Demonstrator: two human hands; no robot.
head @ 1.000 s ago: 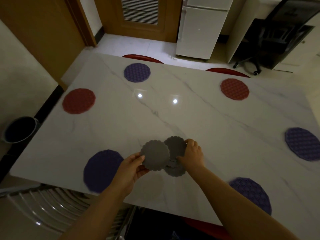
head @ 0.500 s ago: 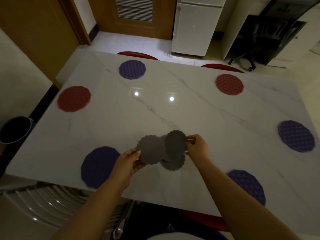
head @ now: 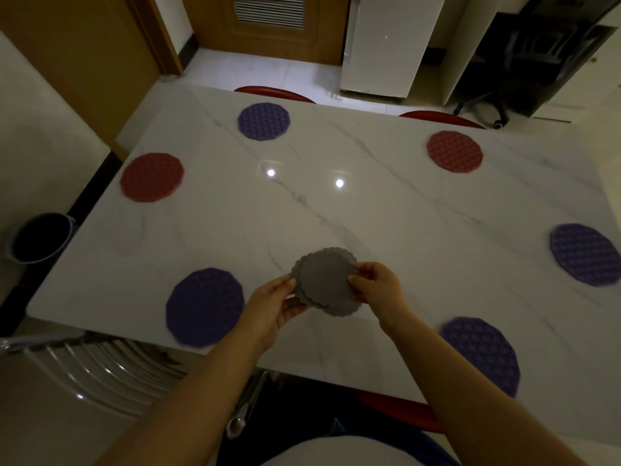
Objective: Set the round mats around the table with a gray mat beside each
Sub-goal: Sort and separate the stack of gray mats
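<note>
A stack of gray scalloped mats (head: 325, 280) is held just above the near middle of the white marble table (head: 386, 223). My left hand (head: 274, 309) grips its left edge and my right hand (head: 378, 285) pinches its right edge. Round mats lie around the table: a purple mat (head: 205, 306) near left, a purple mat (head: 480, 354) near right, a purple mat (head: 584, 253) at the right edge, a red mat (head: 454, 151) far right, a purple mat (head: 263, 121) far left, and a red mat (head: 152, 176) at the left end.
A metal chair back (head: 100, 368) stands at the near left corner. Red chair seats (head: 275, 94) show behind the far edge. A dark bucket (head: 37, 237) sits on the floor at left. A white cabinet (head: 386, 45) and an office chair (head: 497, 105) stand beyond.
The gray mats were fanned apart between my hands; now they are pushed together into one overlapping stack. The view has shifted slightly.
</note>
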